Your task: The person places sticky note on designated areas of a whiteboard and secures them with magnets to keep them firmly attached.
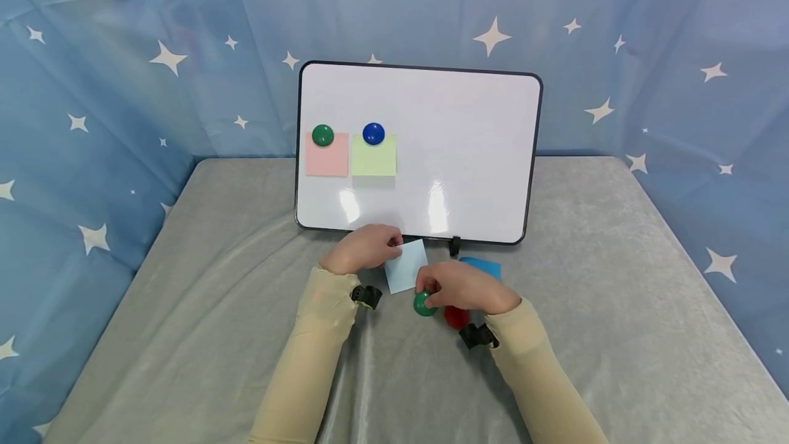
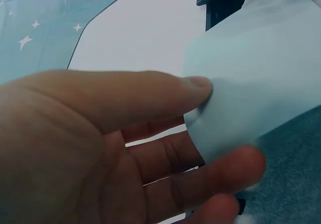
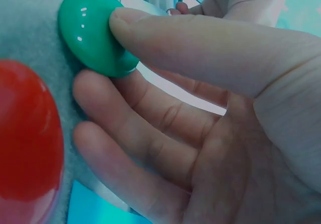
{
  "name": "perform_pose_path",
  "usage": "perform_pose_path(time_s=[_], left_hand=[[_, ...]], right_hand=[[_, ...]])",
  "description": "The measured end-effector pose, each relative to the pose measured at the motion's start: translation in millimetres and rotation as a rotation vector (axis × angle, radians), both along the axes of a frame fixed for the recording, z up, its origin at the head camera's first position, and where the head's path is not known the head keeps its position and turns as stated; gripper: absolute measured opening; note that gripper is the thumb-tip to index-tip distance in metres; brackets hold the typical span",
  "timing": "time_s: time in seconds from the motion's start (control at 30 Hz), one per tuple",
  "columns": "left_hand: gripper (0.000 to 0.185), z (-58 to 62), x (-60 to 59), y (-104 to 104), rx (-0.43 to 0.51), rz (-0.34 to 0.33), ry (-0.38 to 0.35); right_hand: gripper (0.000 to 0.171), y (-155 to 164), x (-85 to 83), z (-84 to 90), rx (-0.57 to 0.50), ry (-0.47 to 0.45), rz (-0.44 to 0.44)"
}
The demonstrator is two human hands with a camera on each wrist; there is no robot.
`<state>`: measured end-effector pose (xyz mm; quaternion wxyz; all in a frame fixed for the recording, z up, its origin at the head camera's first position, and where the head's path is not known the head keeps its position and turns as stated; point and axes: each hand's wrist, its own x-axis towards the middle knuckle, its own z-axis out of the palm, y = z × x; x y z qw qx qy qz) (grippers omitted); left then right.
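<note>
Below whiteboard (image 1: 431, 156): left hand (image 1: 364, 249) pinches tilted pale-blue note (image 1: 407, 266); right hand (image 1: 462, 286) grips green magnet (image 1: 422, 304).

Table (image 1: 234, 307) covered in grey cloth, soft short nap with a faint velvety sheen, loosely wrinkled. Backdrop (image 1: 123, 53) is thin blue fabric, matt, printed with white stars, creased. Whiteboard (image 1: 456, 149) has a smooth glossy white face showing light reflections, with a dark frame that looks like plastic. Green magnet (image 3: 93, 30) is hard plastic, highly glossy with small highlights; red magnet (image 3: 27, 143) the same finish. Pale blue note (image 2: 256, 78) is thin matt paper, smooth. Pink note (image 1: 327, 156) and yellow-green note (image 1: 373, 157) are matt paper too. Sleeves (image 1: 308, 362) are beige knit cloth, matt.
</note>
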<state>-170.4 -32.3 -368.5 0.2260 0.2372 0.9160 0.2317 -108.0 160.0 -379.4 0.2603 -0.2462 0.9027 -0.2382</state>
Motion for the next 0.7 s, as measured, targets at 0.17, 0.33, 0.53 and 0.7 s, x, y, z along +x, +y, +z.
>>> perform_pose_path(time_s=[0.17,0.33,0.53,0.7], left_hand=[[0.008,0.9,0.9,-0.9,0.011,0.002,0.006],[0.008,1.4,0.5,-1.1,0.005,-0.005,0.025],[0.008,0.7,-0.6,-0.7,-0.011,-0.012,0.047],[0.011,0.8,-1.2,-0.6,-0.033,-0.018,0.048]], right_hand=[[0.010,0.5,0.0,1.1,-0.010,-0.017,0.001],[0.011,1.1,-1.0,0.3,-0.027,-0.033,0.006],[0.009,1.2,-1.0,1.1,-0.045,-0.045,0.009],[0.009,0.6,-1.4,1.6,-0.045,-0.049,0.006]])
